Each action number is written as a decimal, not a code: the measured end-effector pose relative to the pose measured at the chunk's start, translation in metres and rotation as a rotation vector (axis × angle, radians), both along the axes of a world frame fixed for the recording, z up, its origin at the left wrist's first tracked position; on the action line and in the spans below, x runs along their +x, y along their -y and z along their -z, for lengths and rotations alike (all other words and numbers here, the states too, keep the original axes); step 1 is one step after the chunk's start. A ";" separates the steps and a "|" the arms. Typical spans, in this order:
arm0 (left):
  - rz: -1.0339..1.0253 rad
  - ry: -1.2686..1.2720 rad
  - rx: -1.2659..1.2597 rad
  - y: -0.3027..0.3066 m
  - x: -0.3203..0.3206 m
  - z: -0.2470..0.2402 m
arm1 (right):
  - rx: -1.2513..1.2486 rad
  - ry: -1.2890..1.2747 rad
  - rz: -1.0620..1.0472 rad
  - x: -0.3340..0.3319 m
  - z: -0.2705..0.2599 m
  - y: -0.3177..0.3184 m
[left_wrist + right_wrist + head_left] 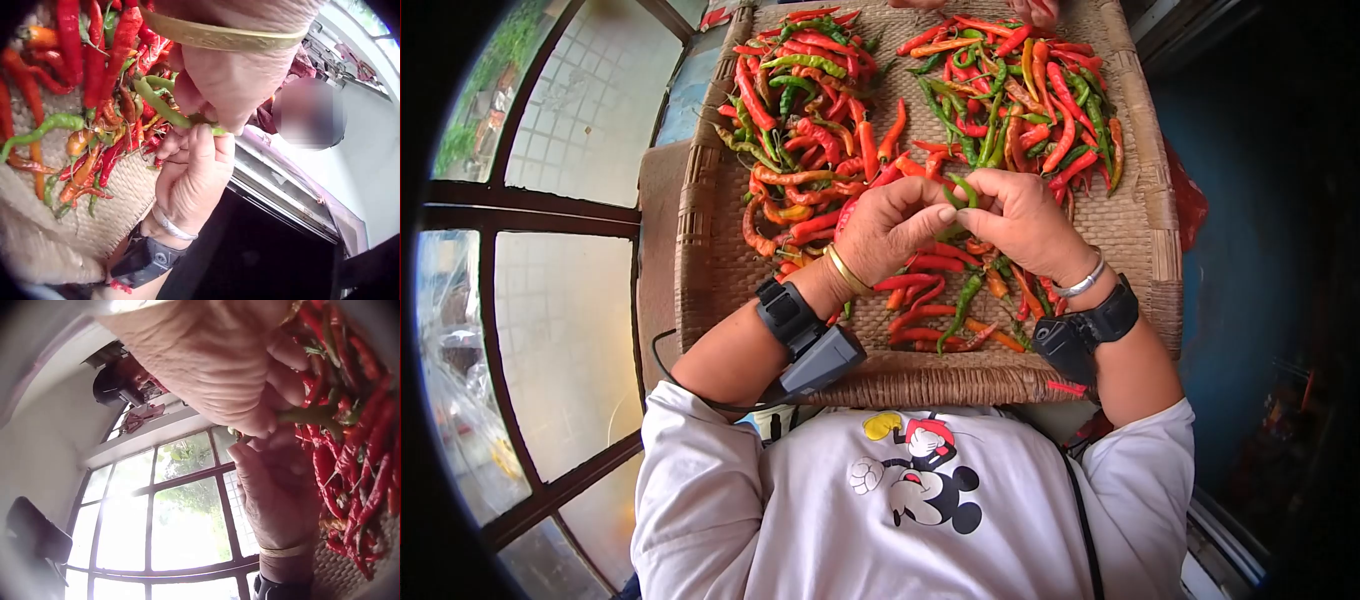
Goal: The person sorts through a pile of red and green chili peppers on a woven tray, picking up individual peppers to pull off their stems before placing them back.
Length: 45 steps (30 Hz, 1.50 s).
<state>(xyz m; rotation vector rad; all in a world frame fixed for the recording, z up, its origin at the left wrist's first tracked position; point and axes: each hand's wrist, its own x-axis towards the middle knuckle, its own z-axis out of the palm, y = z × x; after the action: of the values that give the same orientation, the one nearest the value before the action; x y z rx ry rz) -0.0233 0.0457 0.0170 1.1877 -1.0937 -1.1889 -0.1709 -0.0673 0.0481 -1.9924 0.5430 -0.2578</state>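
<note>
Both hands meet over the near middle of a woven tray [1140, 230]. Between their fingertips is a curved green chili pepper [161, 106], partly hidden by the fingers. My left hand [888, 232], with a gold bangle at its wrist, pinches it with thumb and fingers. From the other side my right hand [1032, 222], wearing a silver bangle, also pinches it; the two thumb tips come close together. In the right wrist view the green chili [315, 416] sticks out past the fingers. Below the hands lie loose red, orange and green chilies [930, 283].
A large chili heap [810, 130] covers the tray's left side, another heap [1025, 100] its far right. At the far edge another person's hand [1035, 10] shows. The tray's raised rim [940, 385] is close to my body; a framed window [565, 300] stands on the left.
</note>
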 end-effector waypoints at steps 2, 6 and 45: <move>0.002 0.074 -0.021 0.001 0.001 -0.001 | 0.255 0.071 0.057 -0.002 0.002 0.004; -0.068 0.299 -0.131 0.003 -0.003 0.005 | 0.518 0.075 0.109 -0.009 -0.009 0.015; 0.217 -0.310 0.254 -0.001 -0.010 0.008 | 0.700 0.032 0.183 -0.002 0.014 0.005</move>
<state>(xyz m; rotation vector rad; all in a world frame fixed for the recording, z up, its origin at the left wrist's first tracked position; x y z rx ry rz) -0.0329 0.0464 0.0091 1.0443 -0.8692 -1.6585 -0.1728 -0.0720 0.0341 -1.2622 0.6841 -0.1768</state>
